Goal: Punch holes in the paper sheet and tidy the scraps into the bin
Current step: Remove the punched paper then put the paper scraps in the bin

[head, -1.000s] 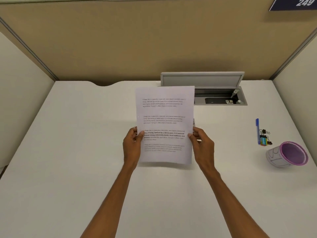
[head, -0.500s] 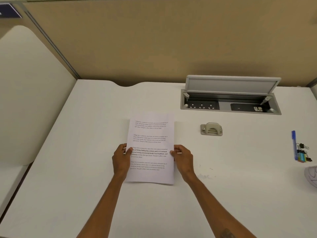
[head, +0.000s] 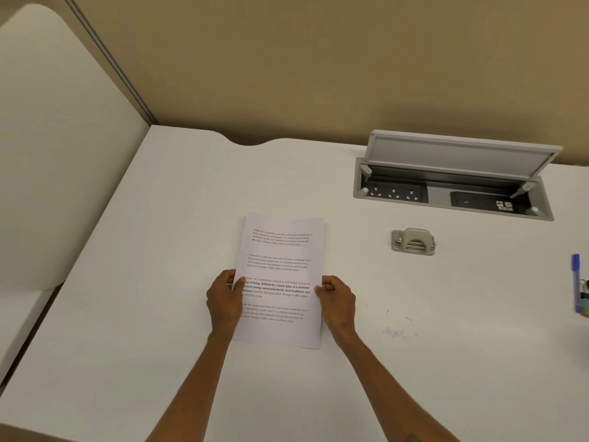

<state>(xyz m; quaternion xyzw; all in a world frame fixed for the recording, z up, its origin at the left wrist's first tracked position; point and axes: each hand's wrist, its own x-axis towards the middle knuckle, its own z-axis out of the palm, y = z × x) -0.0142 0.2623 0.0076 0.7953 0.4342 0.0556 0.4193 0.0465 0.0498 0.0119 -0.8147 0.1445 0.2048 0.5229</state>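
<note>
A printed paper sheet (head: 282,275) lies low over the white desk (head: 159,282), held by both long edges. My left hand (head: 224,298) pinches its left edge and my right hand (head: 336,299) pinches its right edge. A small grey metal hole punch (head: 413,241) sits on the desk to the right of the sheet, apart from it. A few tiny paper scraps (head: 395,331) dot the desk right of my right forearm. The bin is out of view.
An open grey socket box (head: 452,186) with its lid raised is set into the desk at the back right. A blue pen (head: 576,282) and clips lie at the right edge. A cream partition (head: 57,154) stands on the left.
The sheet has come down from upright in front of me to low over the desk and moved left. My view has turned left, so the purple bin has left the frame.
</note>
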